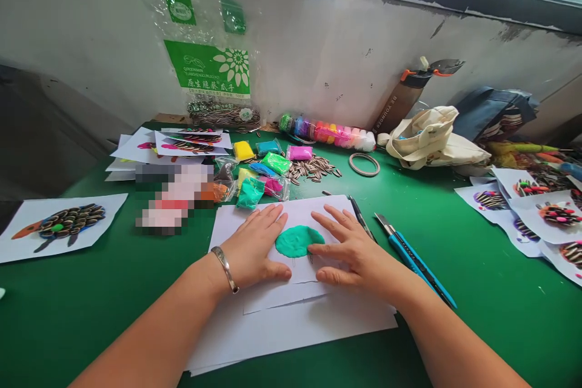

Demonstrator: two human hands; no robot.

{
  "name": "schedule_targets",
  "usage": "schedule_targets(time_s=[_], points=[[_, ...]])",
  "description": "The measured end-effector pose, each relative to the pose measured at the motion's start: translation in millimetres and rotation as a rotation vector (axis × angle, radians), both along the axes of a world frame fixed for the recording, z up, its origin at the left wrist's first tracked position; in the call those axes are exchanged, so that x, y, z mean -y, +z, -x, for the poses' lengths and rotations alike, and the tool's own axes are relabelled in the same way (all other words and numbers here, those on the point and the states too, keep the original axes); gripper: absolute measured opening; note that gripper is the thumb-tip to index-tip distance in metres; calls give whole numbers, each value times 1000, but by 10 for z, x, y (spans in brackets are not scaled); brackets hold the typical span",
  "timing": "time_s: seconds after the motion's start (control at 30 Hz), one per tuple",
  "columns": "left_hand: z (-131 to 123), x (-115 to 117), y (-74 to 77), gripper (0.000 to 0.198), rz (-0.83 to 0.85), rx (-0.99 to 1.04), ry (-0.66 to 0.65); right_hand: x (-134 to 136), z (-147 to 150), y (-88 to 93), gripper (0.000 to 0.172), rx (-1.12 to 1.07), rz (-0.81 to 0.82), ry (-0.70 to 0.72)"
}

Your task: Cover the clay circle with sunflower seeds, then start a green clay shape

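On the green-topped worktable, at the middle of the view, the fingers of both bare hands lie open and spread, gripping nothing. The fingertips of the right hand rest on the right edge of a flat round disc of green modelling clay. The left hand lies flat on the paper just beside the disc, its thumb near the disc's lower left edge. A metal bangle circles the left wrist.

The disc sits on a white paper sheet, which lies on a looser stack of white paper. Just right of the right hand lie a blue utility knife and a slimmer dark craft knife.

Beyond the paper are packets of coloured clay, a loose pile of striped sunflower seeds, and a row of clay tubs. A pixelated blur hides whatever lies left of the packets. Further left lies a paper cutout with a seed-covered creature, and more seed-decorated cutouts overlap at the right. A clear sunflower seed bag hangs on the wall, above the table's back edge.
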State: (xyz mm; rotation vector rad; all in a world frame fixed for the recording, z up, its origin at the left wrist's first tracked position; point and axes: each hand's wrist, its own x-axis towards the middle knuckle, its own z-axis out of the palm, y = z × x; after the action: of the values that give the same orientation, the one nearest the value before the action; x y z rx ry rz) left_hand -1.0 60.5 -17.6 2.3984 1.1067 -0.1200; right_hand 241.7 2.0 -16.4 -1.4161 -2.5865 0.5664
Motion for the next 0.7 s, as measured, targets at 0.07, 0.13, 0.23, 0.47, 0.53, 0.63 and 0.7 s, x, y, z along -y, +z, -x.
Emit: schedule_targets(time_s=[0.07, 0.13, 0.23, 0.47, 0.53, 0.63, 0.7], points=[[1, -1, -3, 98, 4, -18, -1, 8, 1, 17, 44, -14, 12, -4], [3, -3, -9, 99, 3, -23, -3, 13, 8, 25, 44, -16, 19, 6], [5, -6, -14, 98, -4, -10, -5, 12, 20, 21, 42, 4, 14, 30], [-13, -1, 18, 100, 0, -58, -11, 11, -44, 37, 42, -151, 96, -36], [-14, 2, 22, 101, 6, -65, -11, 12, -46, 44, 41, -166, 105, -50], [-9, 1, 18, 98, 3, -33, -9, 15, -27, 57, 37, -83, 97, 4], [-5, -2, 12, 96, -2, 2, -5, 20, -22, 70, 36, -57, 103, 24]])
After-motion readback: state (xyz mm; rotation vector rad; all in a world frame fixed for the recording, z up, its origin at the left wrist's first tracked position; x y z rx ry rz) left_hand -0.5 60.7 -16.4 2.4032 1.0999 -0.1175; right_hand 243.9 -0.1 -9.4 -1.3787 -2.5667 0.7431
